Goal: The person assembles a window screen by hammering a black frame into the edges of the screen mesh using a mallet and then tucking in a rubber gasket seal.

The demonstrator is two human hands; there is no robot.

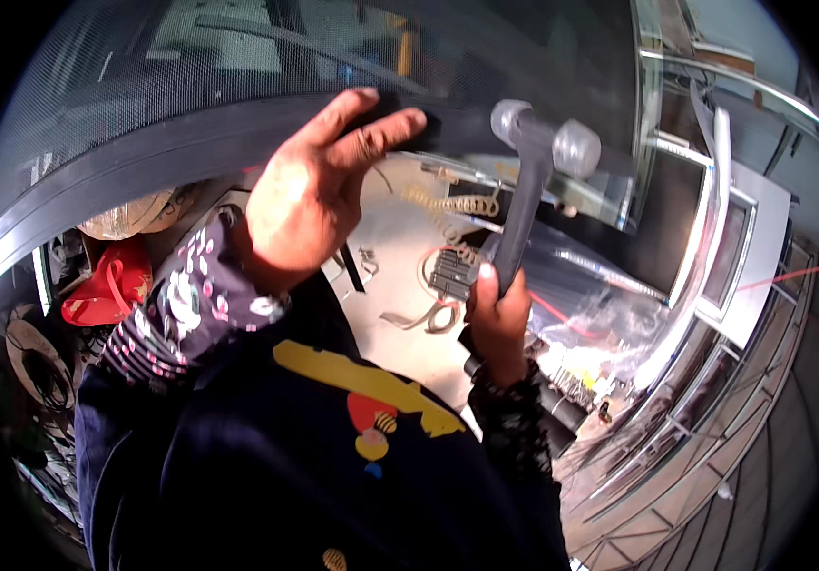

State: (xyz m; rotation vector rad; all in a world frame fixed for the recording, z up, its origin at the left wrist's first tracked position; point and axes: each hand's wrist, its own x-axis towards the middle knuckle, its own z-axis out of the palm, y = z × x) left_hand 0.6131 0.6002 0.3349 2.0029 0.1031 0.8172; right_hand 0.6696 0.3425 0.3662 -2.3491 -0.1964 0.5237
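Observation:
My right hand [502,324] is closed round the dark handle of a mallet [524,205], its thumb lying along the shaft. The mallet's two pale, glassy-looking faces are raised near the edge of a dark-framed mesh screen [333,57]. At the screen's dark frame bar [181,147], my left hand [310,205] has its index and middle fingers stretched out and apart, the fingertips over the bar. Nothing shows in the left hand; its other fingers are partly hidden beneath the palm.
Below the screen lie a coiled pale hose [452,203], a ridged grey block [452,274] and a grey strap [441,317]. A red bag [110,285] is at the left. Framed panels [728,257] and metal lengths stand along the right, beside clear plastic wrap [609,328].

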